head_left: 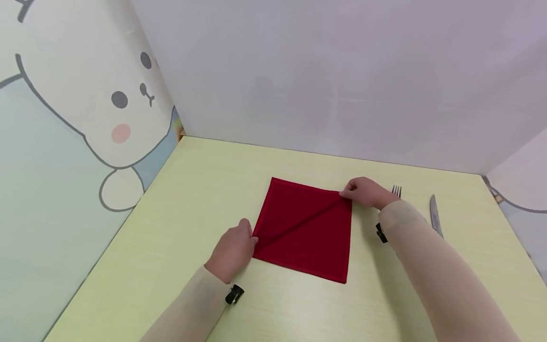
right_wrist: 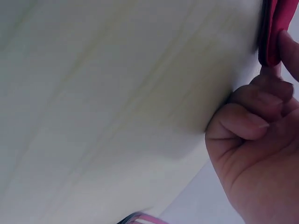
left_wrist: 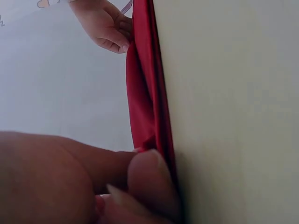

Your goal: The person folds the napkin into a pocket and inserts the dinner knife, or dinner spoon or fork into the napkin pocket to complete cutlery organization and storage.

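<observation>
Nearest: two pale sleeves, left (head_left: 183, 308) and right (head_left: 440, 270), reaching in from the bottom of the head view. Small black clip-like piece (head_left: 234, 294) at the left wrist, a similar dark piece (head_left: 381, 232) beside the right wrist

Left hand (head_left: 232, 249): thumb and finger clamped on the red cloth (head_left: 316, 242), at its left edge near the near-left corner. Left wrist view confirms the pinch, with the cloth edge bunched and layered just past the fingertips

Cloth: roughly square, lying on the pale wood-look table (head_left: 179, 228) between the hands, near-right corner loose. One crease runs diagonally from hand to hand

Right hand (head_left: 368, 192): further out, thumb and index finger clamped on the far-right corner, remaining fingers curled in. Right wrist view shows the corner as a thick folded edge

Right of that: knife (head_left: 435, 216), blade pointing away, lower part hidden by the right sleeve. Fork (head_left: 397, 191) just beside the right wrist, tines showing, handle hidden

Farthest: cartoon animal panel (head_left: 85, 118) on the left, plain pale wall (head_left: 299, 71) behind the table
</observation>
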Motion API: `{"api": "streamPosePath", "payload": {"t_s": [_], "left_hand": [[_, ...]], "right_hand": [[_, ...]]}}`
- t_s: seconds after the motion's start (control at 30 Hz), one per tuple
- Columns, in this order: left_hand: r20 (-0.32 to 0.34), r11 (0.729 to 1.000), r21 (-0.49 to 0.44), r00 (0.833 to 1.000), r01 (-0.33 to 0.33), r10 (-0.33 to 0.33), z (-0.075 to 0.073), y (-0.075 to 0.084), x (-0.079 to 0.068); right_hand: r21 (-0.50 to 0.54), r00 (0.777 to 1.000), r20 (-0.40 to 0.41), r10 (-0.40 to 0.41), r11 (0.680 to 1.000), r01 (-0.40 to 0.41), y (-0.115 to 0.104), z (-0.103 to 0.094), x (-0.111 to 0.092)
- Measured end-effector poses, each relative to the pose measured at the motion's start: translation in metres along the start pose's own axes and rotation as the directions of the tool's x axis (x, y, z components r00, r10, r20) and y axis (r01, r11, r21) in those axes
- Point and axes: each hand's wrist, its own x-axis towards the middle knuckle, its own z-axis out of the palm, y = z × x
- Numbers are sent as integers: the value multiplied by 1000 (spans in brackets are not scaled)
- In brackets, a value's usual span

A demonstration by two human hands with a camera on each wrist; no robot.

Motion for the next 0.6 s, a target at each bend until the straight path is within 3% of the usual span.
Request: {"api": "streamPosePath", "payload": {"t_s": [0.23, 0.5, 0.6], "left_hand": [[2, 1000, 19, 1000, -19, 19, 0, 5, -6], [-1, 988, 101, 993, -117, 118, -7, 15, -21], [-3, 985, 117, 992, -126, 127, -6, 15, -22]], "right_hand": [[-31, 997, -67, 30, 999, -32, -2, 1, 1], [-86, 990, -126, 71, 993, -82, -17, 5, -5], [-223, 984, -178, -23, 975, -18, -35, 15, -11]]}}
